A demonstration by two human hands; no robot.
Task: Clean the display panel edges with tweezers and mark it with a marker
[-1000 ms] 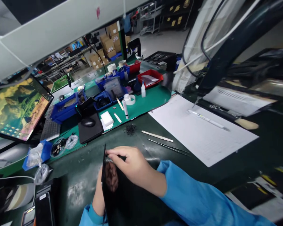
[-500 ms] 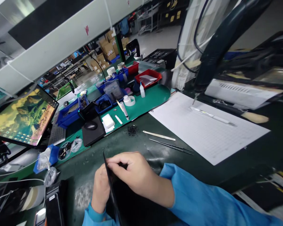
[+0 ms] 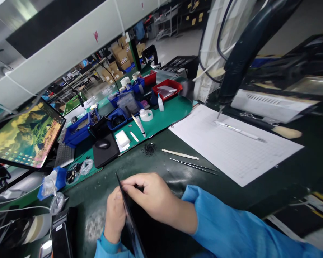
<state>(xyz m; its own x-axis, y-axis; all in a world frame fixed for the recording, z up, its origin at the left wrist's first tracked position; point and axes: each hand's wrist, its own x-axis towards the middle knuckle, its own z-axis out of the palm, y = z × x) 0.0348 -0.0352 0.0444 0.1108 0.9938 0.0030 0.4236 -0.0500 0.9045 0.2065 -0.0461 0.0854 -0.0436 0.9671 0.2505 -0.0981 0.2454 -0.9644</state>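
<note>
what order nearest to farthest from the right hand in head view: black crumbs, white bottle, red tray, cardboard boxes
From the right hand:
1. black crumbs, dark mat ahead
2. white bottle, green mat
3. red tray, behind the bottle
4. cardboard boxes, far background

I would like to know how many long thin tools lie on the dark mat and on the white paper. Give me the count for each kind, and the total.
Tweezers on the dark mat: 1
Pale flat stick on the dark mat: 1
White pen-shaped tool on the white paper: 1
Total: 3

L hand, R hand close — fingers curled.
</note>
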